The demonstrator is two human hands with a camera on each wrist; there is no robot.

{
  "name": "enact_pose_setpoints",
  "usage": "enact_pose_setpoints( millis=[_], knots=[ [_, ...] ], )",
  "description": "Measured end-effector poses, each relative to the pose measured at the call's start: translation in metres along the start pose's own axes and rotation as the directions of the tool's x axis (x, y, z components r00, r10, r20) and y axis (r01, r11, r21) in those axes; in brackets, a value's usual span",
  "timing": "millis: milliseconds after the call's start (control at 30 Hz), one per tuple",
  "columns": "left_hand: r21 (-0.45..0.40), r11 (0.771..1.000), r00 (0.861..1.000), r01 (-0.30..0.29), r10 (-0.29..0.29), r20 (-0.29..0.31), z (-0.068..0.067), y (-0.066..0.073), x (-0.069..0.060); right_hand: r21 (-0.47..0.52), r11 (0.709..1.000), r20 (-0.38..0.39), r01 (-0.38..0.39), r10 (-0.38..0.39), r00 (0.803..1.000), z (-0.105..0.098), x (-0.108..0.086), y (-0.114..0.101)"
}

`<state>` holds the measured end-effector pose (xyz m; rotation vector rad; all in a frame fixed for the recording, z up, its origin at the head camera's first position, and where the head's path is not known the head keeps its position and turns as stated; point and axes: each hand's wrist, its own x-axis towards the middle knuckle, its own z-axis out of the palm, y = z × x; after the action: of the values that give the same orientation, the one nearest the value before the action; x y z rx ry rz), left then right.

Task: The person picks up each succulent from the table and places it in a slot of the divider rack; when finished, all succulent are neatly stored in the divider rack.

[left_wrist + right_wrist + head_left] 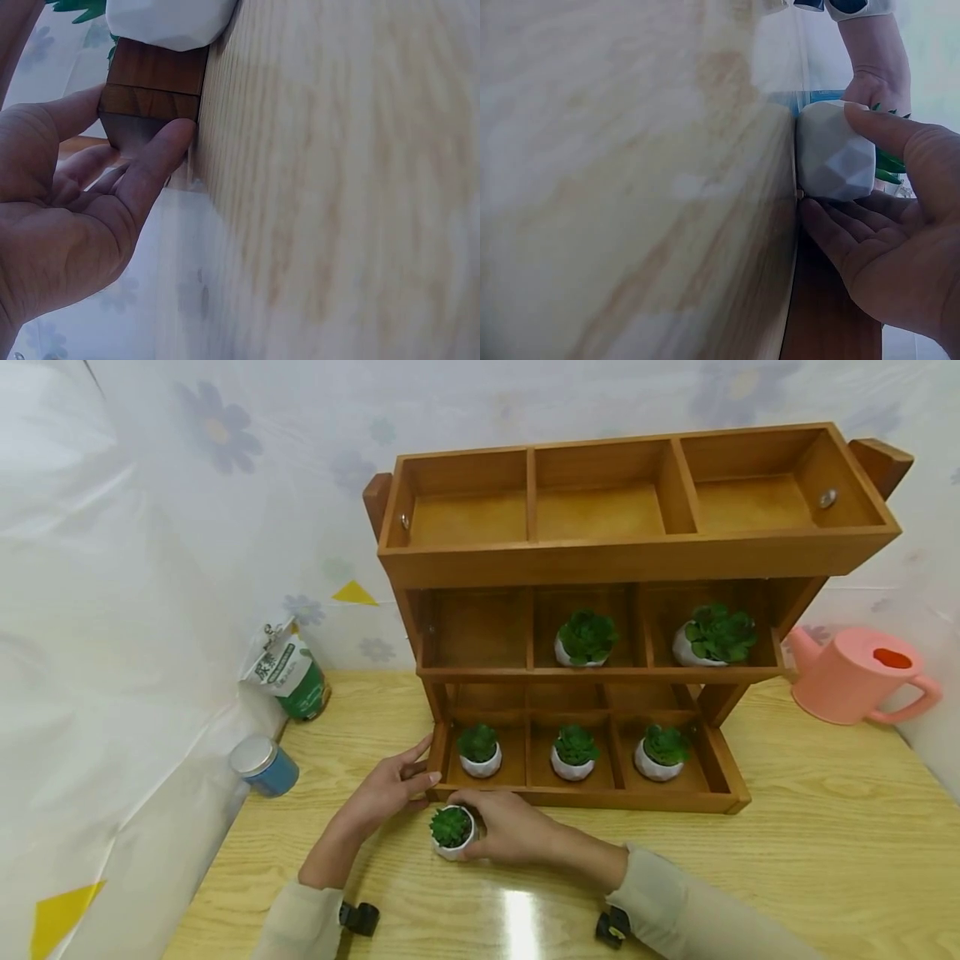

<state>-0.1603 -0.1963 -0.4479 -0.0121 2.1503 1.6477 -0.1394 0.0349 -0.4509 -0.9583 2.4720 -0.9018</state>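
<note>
My right hand (517, 828) grips a small succulent in a white faceted pot (834, 154), thumb on one side and fingers on the other. The pot stands upright on the table just in front of the wooden shelf's lower left corner. With thumb and fingers, my left hand (381, 795) holds that corner of the three-tier wooden plant shelf (637, 553). In the left wrist view the shelf's corner (150, 101) sits between the thumb and fingers. Three potted succulents, among them a middle one (574, 752), occupy the bottom tier, one per compartment.
On the middle tier, potted succulents stand in the centre (587, 637) and right (714, 635) compartments. A pink watering can (855, 677) is right of the shelf. At left are a green and white pouch (291, 675) and a blue jar with a silver lid (264, 766).
</note>
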Motion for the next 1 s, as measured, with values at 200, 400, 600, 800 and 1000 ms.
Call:
enact_pose_setpoints(
  millis=[200, 400, 600, 800, 1000],
  knots=[
    [0.01, 1.0, 1.0, -0.008, 0.008, 0.009, -0.001, 0.002, -0.001, 0.006, 1.0, -0.015, 0.004, -0.004, 1.0, -0.005, -0.005, 0.002],
    [0.001, 1.0, 1.0, -0.002, 0.002, 0.007, -0.001, 0.001, -0.002, 0.028, 1.0, -0.031, 0.003, -0.003, 1.0, -0.014, -0.01, -0.003],
    [0.008, 1.0, 1.0, -0.002, 0.002, 0.008, 0.0, 0.0, -0.001, 0.031, 0.999, -0.044, 0.005, -0.004, 0.999, -0.024, -0.015, -0.008],
    [0.011, 1.0, 1.0, -0.017, 0.017, 0.026, 0.0, 0.002, -0.002, 0.041, 0.999, -0.094, 0.022, -0.018, 0.995, -0.04, -0.018, -0.011],
    [0.017, 1.0, 1.0, -0.011, 0.01, 0.024, -0.001, 0.003, -0.003, 0.086, 0.996, -0.146, 0.037, -0.024, 0.989, -0.058, -0.021, -0.011]
  ],
)
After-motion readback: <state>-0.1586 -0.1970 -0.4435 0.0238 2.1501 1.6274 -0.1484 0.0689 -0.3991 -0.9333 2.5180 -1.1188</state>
